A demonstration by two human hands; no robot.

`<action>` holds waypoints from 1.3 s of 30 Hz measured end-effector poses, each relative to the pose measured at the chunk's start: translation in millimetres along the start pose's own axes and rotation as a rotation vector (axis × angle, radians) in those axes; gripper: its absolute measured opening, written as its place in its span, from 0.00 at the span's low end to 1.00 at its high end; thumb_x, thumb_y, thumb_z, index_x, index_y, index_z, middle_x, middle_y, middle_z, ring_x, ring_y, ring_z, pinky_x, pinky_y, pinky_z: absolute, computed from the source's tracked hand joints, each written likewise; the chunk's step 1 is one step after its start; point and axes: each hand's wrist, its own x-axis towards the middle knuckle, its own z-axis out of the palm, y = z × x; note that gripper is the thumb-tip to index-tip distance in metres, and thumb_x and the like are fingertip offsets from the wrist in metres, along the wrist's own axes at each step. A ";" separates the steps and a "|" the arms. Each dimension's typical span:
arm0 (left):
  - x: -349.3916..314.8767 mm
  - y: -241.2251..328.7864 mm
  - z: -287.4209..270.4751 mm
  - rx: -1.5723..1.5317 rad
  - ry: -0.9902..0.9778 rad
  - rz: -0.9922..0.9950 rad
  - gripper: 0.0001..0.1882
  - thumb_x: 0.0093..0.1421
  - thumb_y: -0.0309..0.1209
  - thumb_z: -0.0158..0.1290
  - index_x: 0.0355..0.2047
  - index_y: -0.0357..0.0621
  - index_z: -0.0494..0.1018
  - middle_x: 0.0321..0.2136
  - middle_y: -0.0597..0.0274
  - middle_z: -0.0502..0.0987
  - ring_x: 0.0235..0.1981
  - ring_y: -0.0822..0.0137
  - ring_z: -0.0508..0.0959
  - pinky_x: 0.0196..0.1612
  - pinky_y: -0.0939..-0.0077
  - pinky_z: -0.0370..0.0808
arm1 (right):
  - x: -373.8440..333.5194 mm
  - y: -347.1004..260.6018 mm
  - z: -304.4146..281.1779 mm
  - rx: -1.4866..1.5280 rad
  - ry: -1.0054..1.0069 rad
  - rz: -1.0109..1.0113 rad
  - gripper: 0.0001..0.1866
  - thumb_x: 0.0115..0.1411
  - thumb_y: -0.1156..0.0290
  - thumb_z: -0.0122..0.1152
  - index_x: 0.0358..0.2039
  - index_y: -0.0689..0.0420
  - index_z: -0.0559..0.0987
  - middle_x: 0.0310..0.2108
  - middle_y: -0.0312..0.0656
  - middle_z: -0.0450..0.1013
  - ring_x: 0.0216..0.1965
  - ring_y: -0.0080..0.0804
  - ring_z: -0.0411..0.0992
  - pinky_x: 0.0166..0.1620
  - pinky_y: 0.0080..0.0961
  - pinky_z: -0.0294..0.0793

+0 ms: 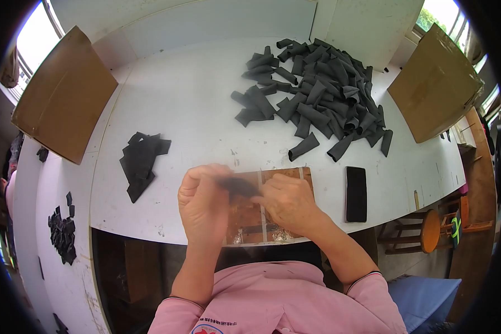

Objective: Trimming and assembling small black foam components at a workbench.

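Note:
Between my hands, above the brown board, is a dark grey fabric piece [238, 186], smeared by motion; it looks like the sleeves in the pile. My left hand [201, 195] is closed at its left end, the fingertips blurred. My right hand [288, 200] pinches its right end with curled fingers. Under them the brown board [246, 214], crossed by pale strips, lies at the table's near edge. Beyond, a large heap of dark grey fabric sleeves [337, 83] spreads over the far right. A smaller stack of flat dark pieces [142, 158] lies to the left.
A black phone [356, 193] lies right of the board. Cardboard boxes stand at the left [67, 94] and right [437, 83] of the white table [189, 106]. Small dark pieces [62, 234] lie on the left side surface. A wooden stool [428, 231] stands at the lower right.

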 end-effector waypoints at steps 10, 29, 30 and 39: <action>-1.7 1.9 -5.3 0.240 -0.038 -0.020 0.05 0.57 0.27 0.46 0.29 0.37 0.68 0.28 0.57 0.72 0.32 0.68 0.70 0.38 0.74 0.67 | -7.8 7.8 12.2 0.094 0.052 -0.053 0.13 0.48 0.63 0.58 0.15 0.56 0.70 0.14 0.37 0.66 0.19 0.33 0.67 0.20 0.27 0.64; 16.0 24.6 1.9 0.785 -0.264 -0.127 0.03 0.52 0.22 0.51 0.28 0.35 0.73 0.25 0.56 0.76 0.27 0.71 0.74 0.33 0.81 0.70 | -6.4 3.4 22.8 0.130 0.029 0.040 0.11 0.47 0.65 0.59 0.15 0.57 0.71 0.14 0.37 0.66 0.19 0.33 0.67 0.20 0.28 0.65; 15.3 23.8 1.6 0.763 -0.247 -0.141 0.04 0.52 0.23 0.51 0.27 0.35 0.73 0.25 0.56 0.76 0.27 0.71 0.74 0.34 0.80 0.70 | -7.6 4.0 25.9 0.153 0.094 0.029 0.11 0.47 0.65 0.59 0.15 0.57 0.71 0.14 0.38 0.66 0.19 0.33 0.66 0.20 0.28 0.65; 13.7 -1.5 -44.3 0.884 -0.019 -0.018 0.06 0.51 0.21 0.49 0.31 0.39 0.72 0.26 0.61 0.75 0.26 0.74 0.73 0.29 0.81 0.70 | 6.2 6.0 -2.0 0.348 -0.081 0.019 0.11 0.53 0.66 0.54 0.23 0.62 0.71 0.14 0.41 0.65 0.17 0.34 0.65 0.21 0.26 0.64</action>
